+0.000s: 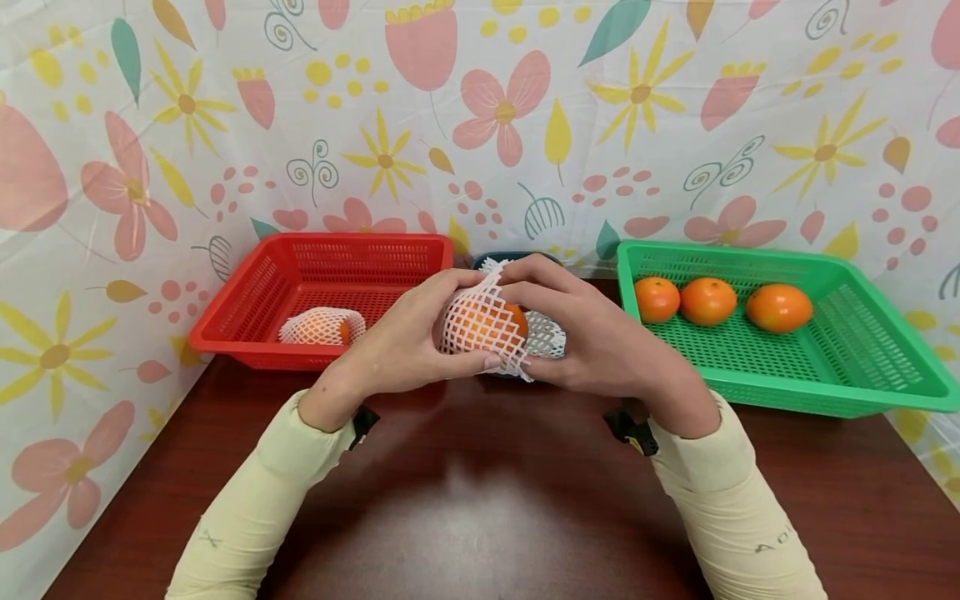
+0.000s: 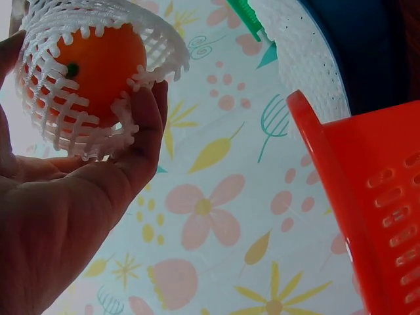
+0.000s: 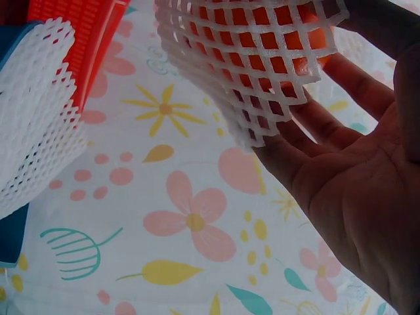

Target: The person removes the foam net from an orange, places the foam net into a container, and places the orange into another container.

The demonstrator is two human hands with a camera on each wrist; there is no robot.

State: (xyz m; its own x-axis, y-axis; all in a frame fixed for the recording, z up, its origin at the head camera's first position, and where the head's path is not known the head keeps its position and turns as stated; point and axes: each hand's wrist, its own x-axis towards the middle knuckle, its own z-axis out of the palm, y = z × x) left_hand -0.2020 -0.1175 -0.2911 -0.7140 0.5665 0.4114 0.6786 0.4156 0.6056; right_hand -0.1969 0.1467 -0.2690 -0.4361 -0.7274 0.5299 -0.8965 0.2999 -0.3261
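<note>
Over the table's middle, both hands hold an orange (image 1: 516,320) partly covered by a white foam fruit net (image 1: 467,321). My left hand (image 1: 405,337) grips the netted orange from the left, thumb below and fingers behind. My right hand (image 1: 600,337) holds the net's open edge on the right, its fingers curled over the top and thumb underneath. In the left wrist view, bare peel with a green stem spot (image 2: 73,70) shows through the net's mouth. The right wrist view has the net edge (image 3: 262,98) spread against the right fingers (image 3: 328,125).
A red basket (image 1: 262,350) at the left contains a netted orange (image 1: 318,326). At the right, a green basket (image 1: 780,392) carries three bare oranges (image 1: 707,301). Behind the hands stands a blue container (image 3: 13,239) with more white foam nets (image 1: 545,336).
</note>
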